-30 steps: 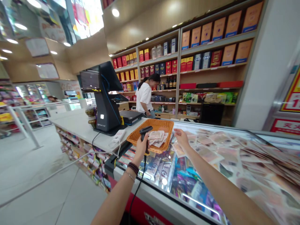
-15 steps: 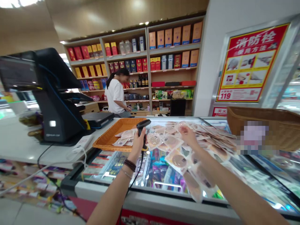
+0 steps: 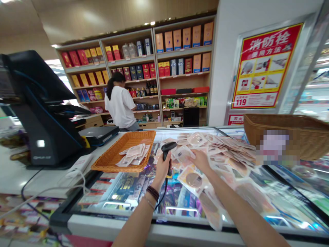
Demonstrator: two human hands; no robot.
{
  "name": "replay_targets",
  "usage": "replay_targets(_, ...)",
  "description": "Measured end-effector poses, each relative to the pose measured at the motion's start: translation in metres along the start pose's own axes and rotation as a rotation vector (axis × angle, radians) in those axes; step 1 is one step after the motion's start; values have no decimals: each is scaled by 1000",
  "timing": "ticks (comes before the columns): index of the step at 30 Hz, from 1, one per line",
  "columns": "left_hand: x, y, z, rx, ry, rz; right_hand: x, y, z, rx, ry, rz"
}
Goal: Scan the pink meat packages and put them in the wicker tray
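My left hand (image 3: pixel 163 167) is wrapped round the handle of a black barcode scanner (image 3: pixel 168 148), whose cord hangs down past my wrist. Close to its right, my right hand (image 3: pixel 200 160) pinches a clear flat packet (image 3: pixel 184 154) by its edge, just beside the scanner's head. Many similar packets (image 3: pixel 226 151) are spread in a loose pile over the glass freezer top (image 3: pixel 177 195) under and beyond my right hand. To the left, an orange wicker tray (image 3: pixel 108 166) holds several more packets (image 3: pixel 135 154).
A black checkout terminal (image 3: pixel 48 116) and a flat black device (image 3: pixel 99 133) stand on the left counter, with cables nearby. A brown wicker basket (image 3: pixel 308 137) sits at the right. Behind the freezer, a person in a white shirt (image 3: pixel 120 106) stands before shelves of boxes (image 3: pixel 177 65).
My right hand has drawn back toward the scanner with a packet. My left hand and the scanner have shifted slightly right and down. The person behind has turned further away. The view has shifted.
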State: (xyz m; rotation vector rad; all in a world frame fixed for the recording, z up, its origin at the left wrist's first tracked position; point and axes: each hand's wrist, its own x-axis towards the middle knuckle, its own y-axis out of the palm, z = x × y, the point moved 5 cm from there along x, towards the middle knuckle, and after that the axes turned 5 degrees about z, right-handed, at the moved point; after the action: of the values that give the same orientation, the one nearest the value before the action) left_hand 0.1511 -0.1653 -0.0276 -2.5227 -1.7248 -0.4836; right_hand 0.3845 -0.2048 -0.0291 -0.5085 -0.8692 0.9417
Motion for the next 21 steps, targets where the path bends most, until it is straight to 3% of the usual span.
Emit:
replay_targets(8,-7,7,-1,77,2,17,0,-24,-40,412,202,-342)
replay_targets(13,-7,11,2,58,-9,70,-4,-27,-45,488,282,-420)
replay_targets(21,-10,20,-1,-6,-26,152,-9,-28,-35,540,248,-476)
